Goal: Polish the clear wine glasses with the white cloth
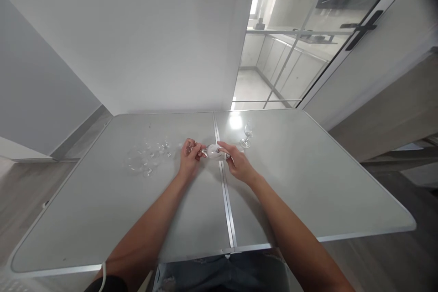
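Above the table's middle, a small stemmed glass (pixel 204 151) lies sideways between my hands. My left hand (pixel 190 159) is closed around its stem and foot end. My right hand (pixel 238 162) is closed at the bowl end, pinching what looks like a white cloth (pixel 214 151) that fills or covers the bowl. Whether the cloth is inside or around the glass is hard to tell. Beyond my right hand, another stemmed glass (pixel 246 136) stands upright on the table. Left of my left hand is a cluster of several clear glasses (pixel 147 159), their outlines faint.
The pale table (pixel 301 182) has a metal seam (pixel 226 200) down its middle and a metal rim. A white wall (pixel 164 45) rises behind its far edge. A glazed door with a black handle (pixel 364 29) is at the back right.
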Demonstrator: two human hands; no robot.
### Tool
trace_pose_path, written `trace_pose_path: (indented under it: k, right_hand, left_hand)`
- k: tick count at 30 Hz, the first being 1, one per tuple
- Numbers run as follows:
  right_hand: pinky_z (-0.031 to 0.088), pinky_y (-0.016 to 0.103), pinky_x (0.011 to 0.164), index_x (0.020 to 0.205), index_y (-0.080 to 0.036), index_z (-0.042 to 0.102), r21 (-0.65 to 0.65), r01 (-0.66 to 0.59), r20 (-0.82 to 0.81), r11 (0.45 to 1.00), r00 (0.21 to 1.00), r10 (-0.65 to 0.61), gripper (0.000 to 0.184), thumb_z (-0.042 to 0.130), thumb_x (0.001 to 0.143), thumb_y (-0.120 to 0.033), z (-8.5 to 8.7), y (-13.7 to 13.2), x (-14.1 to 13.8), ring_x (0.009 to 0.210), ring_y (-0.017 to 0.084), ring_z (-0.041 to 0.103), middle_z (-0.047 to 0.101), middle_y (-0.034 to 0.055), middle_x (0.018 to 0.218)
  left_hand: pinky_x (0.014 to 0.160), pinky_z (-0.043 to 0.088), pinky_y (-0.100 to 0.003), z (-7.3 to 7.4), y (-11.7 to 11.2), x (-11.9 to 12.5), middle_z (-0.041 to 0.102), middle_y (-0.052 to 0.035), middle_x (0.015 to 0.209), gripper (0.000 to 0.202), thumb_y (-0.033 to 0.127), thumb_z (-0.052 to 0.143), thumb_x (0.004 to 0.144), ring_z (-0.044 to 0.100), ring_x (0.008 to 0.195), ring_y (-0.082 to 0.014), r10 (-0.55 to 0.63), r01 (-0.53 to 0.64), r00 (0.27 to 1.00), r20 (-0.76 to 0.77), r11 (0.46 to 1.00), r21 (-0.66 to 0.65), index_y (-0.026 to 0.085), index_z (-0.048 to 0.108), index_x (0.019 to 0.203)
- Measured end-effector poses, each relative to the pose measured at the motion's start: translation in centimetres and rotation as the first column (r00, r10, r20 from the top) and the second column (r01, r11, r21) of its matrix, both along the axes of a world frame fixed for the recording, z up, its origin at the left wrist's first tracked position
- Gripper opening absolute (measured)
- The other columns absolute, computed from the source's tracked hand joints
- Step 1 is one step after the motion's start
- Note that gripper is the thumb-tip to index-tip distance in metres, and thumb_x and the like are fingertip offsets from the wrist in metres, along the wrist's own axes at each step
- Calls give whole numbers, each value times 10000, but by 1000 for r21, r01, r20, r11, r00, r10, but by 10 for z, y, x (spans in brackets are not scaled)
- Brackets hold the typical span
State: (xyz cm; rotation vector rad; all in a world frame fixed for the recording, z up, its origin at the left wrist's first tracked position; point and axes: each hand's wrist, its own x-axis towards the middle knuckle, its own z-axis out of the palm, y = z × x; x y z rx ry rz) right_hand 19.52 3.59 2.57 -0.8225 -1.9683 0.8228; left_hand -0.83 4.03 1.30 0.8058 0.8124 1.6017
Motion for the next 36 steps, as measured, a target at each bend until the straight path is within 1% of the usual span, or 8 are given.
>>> trace_pose_path:
  k: [3,6,10,13,16,18,28,36]
  right_hand:
    - [291,525,1162,1459,-341,479,239,-95,204,966,978,46,698,372,855,-8,-4,3,4,1012,192,669,723,18,1166]
    - [175,548,1218,1454,-385,488,284,-123,288,951,957,38,699,351,889,3,-3,6,7,1054,169,675,740,-13,1133]
    - [244,532,1196,1399,-361,560,142,-53,151,988,988,31,606,405,896,-60,-5,7,2,1106,188,661,726,-2,1187]
    - [429,454,1052,1309,-292,627,-150,-22,-125,988,992,3,526,490,835,-110,-7,5,-5,1136,221,642,702,32,1238]
    - [502,375,878,1276,-262,607,-465,-113,-380,878,921,-82,542,617,744,-157,-4,4,-11,956,220,676,743,30,1046]
    - [498,346,824,1265,-255,591,-558,-147,-472,817,866,-167,589,664,689,-156,0,3,-11,839,198,662,739,7,916]
    - [426,302,725,1045,-225,694,-574,-33,-493,818,812,-313,394,661,659,-154,5,1,-9,714,159,552,662,-12,772]
    - [448,320,795,1048,-244,676,-482,139,-555,865,716,-425,329,664,720,-216,17,4,4,879,196,595,678,23,962]
  left_hand:
    - [503,473,-176,-2,3,-4,620,37,693,412,326,827,738,514,520,-66,-12,14,999,32,999,-40,213,431,763]
    - [502,474,-164,-5,5,-6,653,21,724,401,318,827,736,508,519,-58,-22,27,998,57,996,-87,209,442,765]
    - [525,494,-165,-5,7,-5,661,18,731,389,308,820,745,502,521,-54,-52,58,996,73,995,-81,207,445,755]
    - [536,509,-181,-5,7,-4,647,22,718,379,298,818,745,503,521,-59,-46,48,998,33,998,-46,206,450,747]
    - [504,488,-171,-7,8,-5,603,38,683,369,286,830,724,538,540,-67,10,-9,1000,17,998,-57,204,470,740]
    - [505,484,-165,-8,8,-6,575,45,665,362,289,831,723,574,572,-76,31,-29,999,29,998,-61,204,480,745]
    - [566,522,-180,-7,7,-5,586,40,690,392,326,849,716,626,645,-92,39,-38,999,34,998,-44,205,478,748]
    - [549,492,-157,-8,13,-17,636,42,720,393,342,848,724,590,597,-63,134,-130,987,93,991,-43,211,480,770]
